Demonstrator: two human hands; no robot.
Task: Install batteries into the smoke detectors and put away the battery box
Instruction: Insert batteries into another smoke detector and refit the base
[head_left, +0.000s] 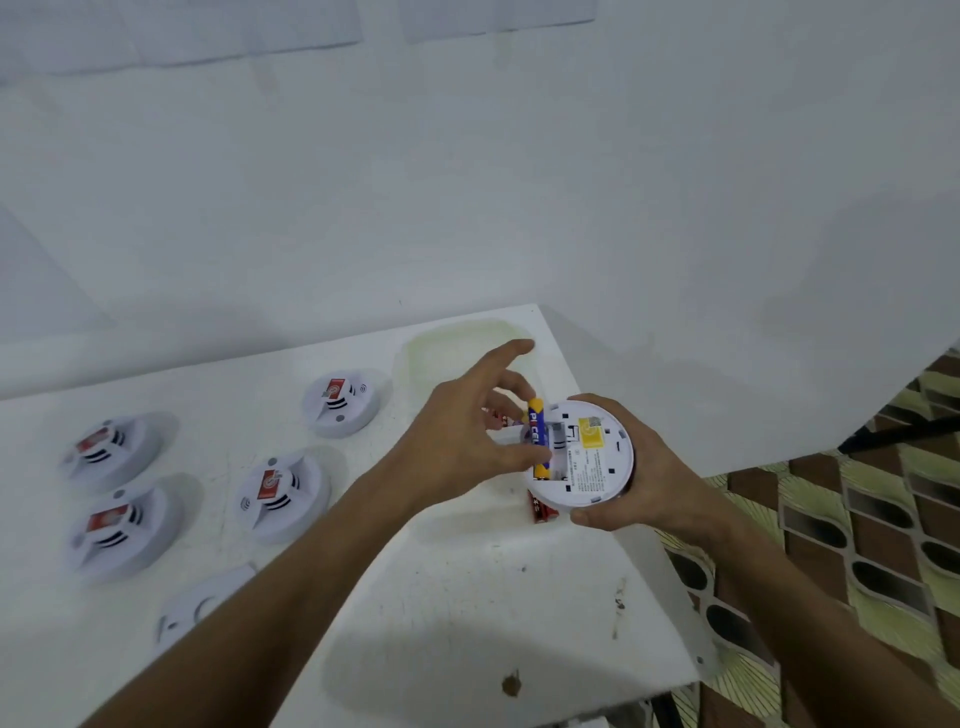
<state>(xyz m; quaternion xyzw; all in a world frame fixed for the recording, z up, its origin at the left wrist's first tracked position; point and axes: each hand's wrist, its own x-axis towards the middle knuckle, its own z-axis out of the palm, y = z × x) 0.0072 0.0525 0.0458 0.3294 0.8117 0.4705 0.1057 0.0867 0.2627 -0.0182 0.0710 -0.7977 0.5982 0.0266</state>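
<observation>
My right hand grips a white smoke detector with its back, yellow label and open battery bay facing up. My left hand pinches a blue and yellow battery and holds it against the bay at the detector's left side. Under my hands lies a red battery pack, partly hidden. A clear, pale plastic box sits behind my left hand at the table's far right corner. Several more white detectors with red stickers lie face up at left, such as the nearest detector.
A white detector cover plate lies near my left forearm. The white table ends at its right edge close to my right wrist, with patterned floor beyond. A white wall rises behind the table.
</observation>
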